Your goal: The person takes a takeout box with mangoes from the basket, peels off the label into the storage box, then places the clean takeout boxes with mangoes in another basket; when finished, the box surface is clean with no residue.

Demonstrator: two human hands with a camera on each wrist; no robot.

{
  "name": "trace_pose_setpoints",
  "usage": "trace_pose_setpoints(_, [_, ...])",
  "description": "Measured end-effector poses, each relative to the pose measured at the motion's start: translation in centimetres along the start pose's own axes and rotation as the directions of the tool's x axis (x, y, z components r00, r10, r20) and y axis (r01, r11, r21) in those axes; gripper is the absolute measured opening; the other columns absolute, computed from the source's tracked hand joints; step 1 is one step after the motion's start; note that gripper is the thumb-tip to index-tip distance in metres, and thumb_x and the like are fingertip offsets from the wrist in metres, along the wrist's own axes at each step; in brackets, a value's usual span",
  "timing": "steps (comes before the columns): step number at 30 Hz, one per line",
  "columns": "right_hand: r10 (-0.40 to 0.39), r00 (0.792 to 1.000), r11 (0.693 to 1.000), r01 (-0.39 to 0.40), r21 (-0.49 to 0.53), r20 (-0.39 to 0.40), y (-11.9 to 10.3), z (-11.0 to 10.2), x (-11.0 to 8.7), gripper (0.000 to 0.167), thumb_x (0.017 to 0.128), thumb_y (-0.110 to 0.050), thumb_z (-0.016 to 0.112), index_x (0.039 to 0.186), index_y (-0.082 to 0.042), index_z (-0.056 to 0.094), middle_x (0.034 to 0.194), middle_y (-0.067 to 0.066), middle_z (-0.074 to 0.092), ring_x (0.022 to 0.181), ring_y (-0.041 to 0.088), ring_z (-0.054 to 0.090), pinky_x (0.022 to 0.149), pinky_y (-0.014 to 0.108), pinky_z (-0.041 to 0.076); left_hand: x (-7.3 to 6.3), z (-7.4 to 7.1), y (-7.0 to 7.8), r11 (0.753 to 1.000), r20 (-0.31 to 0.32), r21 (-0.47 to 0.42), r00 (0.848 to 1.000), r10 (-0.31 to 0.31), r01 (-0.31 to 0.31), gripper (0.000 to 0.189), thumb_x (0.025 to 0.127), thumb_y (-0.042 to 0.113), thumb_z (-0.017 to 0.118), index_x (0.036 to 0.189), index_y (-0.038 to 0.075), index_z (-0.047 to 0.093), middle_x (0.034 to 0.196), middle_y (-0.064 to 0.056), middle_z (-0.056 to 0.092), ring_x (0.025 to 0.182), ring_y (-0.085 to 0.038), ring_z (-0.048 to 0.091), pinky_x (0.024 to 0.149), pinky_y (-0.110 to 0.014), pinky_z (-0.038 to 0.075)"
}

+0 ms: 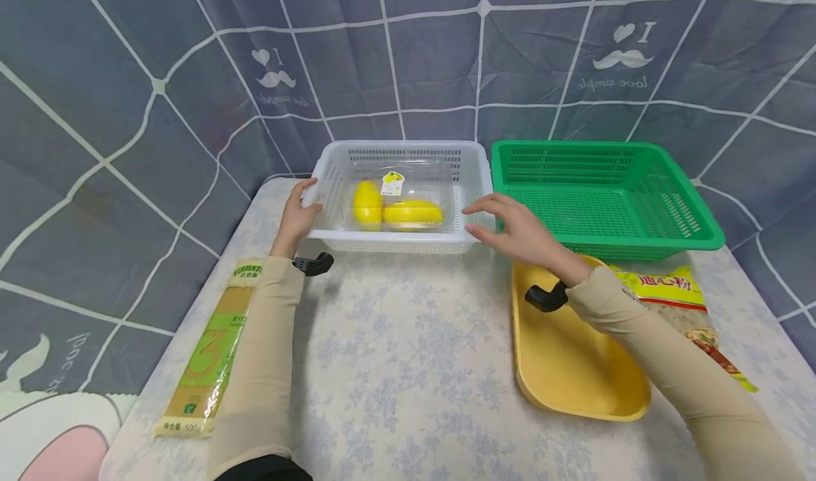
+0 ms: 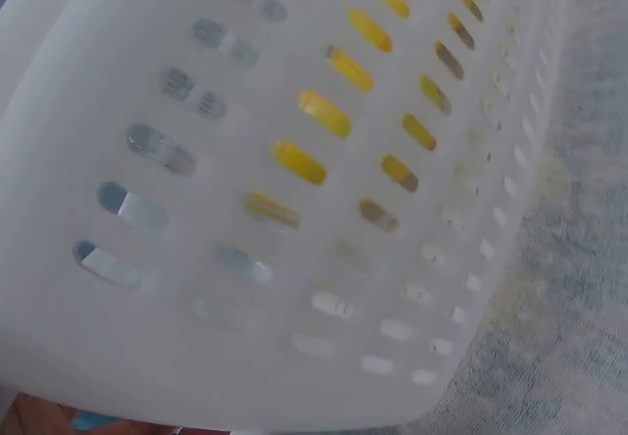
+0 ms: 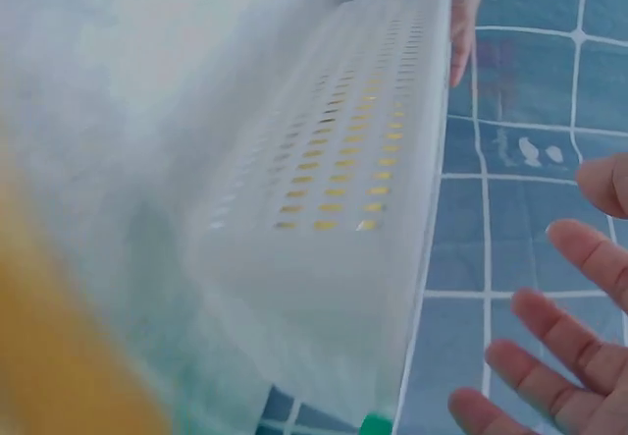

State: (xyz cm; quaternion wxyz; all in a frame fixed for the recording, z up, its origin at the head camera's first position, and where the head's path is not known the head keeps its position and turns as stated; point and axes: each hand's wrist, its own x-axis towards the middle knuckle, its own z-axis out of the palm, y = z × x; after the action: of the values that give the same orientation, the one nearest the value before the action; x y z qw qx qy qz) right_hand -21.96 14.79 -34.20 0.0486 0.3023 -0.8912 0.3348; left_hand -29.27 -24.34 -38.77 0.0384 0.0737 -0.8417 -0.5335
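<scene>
there is 1 left hand and 1 right hand, with 2 tan sleeves and 2 black wrist pieces. 1 white basket and 1 green basket make 2 baskets, and there is 1 yellow tray. 1 green packet and 1 yellow packet make 2 packets, and there are 1 clear box, 2 yellow fruits and 1 label.

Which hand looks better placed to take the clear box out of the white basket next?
Probably the right hand: its spread fingers hold nothing, near the right end of the clear box. The left hand grips the rim of the white basket.
</scene>
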Motion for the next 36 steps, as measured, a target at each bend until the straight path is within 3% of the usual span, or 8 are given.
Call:
trace_pose_setpoints(4, [0.049,0.997,0.998,-0.052,0.044,0.063,0.2,0.5,2.7,0.039,0.093,-0.029,0.062,0.127,-0.008,0.060,0.137,0.017,0.041,0.127,0.033,0.036,0.100,0.053,0.030,0.0,0.1,-0.1,0.997,-0.031,-0.076,0.999,0.006,-0.008,0.054,0.092,-0.003,0.047,0.144,0.011,0.038,0.140,-0.022,0.041,0.121,-0.035,0.044,0.094,-0.046,0.037])
trace_pose_setpoints(8, [0.142,0.979,0.986,-0.153,0.066,0.148,0.7,1.2,5.6,0.049,0.093,-0.031,0.061,0.135,-0.007,0.052,0.147,0.021,0.026,0.134,0.035,0.025,0.103,0.055,0.025,0.0,0.3,-0.2,0.997,-0.048,-0.080,0.999,0.007,-0.011,0.052,0.093,-0.003,0.048,0.142,0.011,0.040,0.138,-0.021,0.042,0.120,-0.035,0.045,0.093,-0.045,0.039])
trace_pose_setpoints(13, [0.284,0.915,0.941,-0.323,0.102,0.286,1.2,2.2,8.8,0.061,0.094,-0.037,0.057,0.147,-0.011,0.037,0.154,0.020,0.009,0.140,0.033,0.009,0.105,0.055,0.021,0.1,0.4,-0.3,0.998,-0.062,-0.070,0.998,-0.006,0.001,0.051,0.093,-0.002,0.048,0.142,0.013,0.042,0.138,-0.020,0.043,0.119,-0.034,0.046,0.093,-0.046,0.039])
trace_pose_setpoints(16, [0.337,0.874,0.909,-0.399,0.120,0.351,1.6,2.7,10.3,0.064,0.095,-0.039,0.055,0.150,-0.016,0.031,0.156,0.015,0.007,0.142,0.032,0.002,0.107,0.055,0.017,0.1,0.4,-0.3,0.996,-0.065,-0.090,0.998,-0.017,0.011,0.051,0.093,-0.001,0.049,0.141,0.014,0.043,0.138,-0.019,0.043,0.118,-0.034,0.047,0.092,-0.046,0.039])
trace_pose_setpoints(20, [0.367,0.827,0.868,-0.469,0.164,0.426,2.2,3.2,11.6,0.066,0.095,-0.039,0.054,0.152,-0.020,0.026,0.157,0.008,0.010,0.141,0.033,0.008,0.105,0.059,0.018,0.1,0.4,-0.3,0.994,-0.063,-0.104,0.997,-0.037,0.030,0.052,0.093,0.000,0.049,0.142,0.016,0.043,0.139,-0.017,0.043,0.119,-0.032,0.047,0.092,-0.045,0.040])
trace_pose_setpoints(25, [0.400,0.768,0.806,-0.555,0.206,0.500,2.5,3.1,12.1,0.066,0.096,-0.038,0.054,0.152,-0.024,0.022,0.158,0.004,0.007,0.138,0.035,0.020,0.096,0.064,0.029,0.1,0.6,-0.1,0.994,-0.066,-0.104,0.997,-0.050,0.043,0.051,0.094,0.001,0.050,0.142,0.017,0.043,0.139,-0.016,0.043,0.120,-0.031,0.046,0.093,-0.045,0.040])
trace_pose_setpoints(31, [0.405,0.732,0.739,-0.615,0.274,0.547,3.1,3.2,12.4,0.067,0.097,-0.030,0.055,0.153,-0.027,0.019,0.158,0.005,0.005,0.133,0.042,0.026,0.090,0.055,0.042,-0.1,0.5,0.1,0.993,-0.079,-0.108,0.995,-0.057,0.048,0.052,0.093,0.002,0.050,0.142,0.017,0.043,0.140,-0.016,0.043,0.121,-0.032,0.046,0.093,-0.045,0.039])
trace_pose_setpoints(36, [0.399,0.724,0.698,-0.638,0.326,0.562,3.5,3.4,12.2,0.067,0.096,-0.026,0.057,0.152,-0.029,0.021,0.156,0.008,0.010,0.124,0.045,0.039,0.091,0.051,0.044,-0.2,0.6,0.0,0.992,-0.081,-0.119,0.995,-0.061,0.051,0.052,0.094,0.002,0.050,0.143,0.018,0.042,0.139,-0.017,0.044,0.120,-0.032,0.047,0.093,-0.045,0.040])
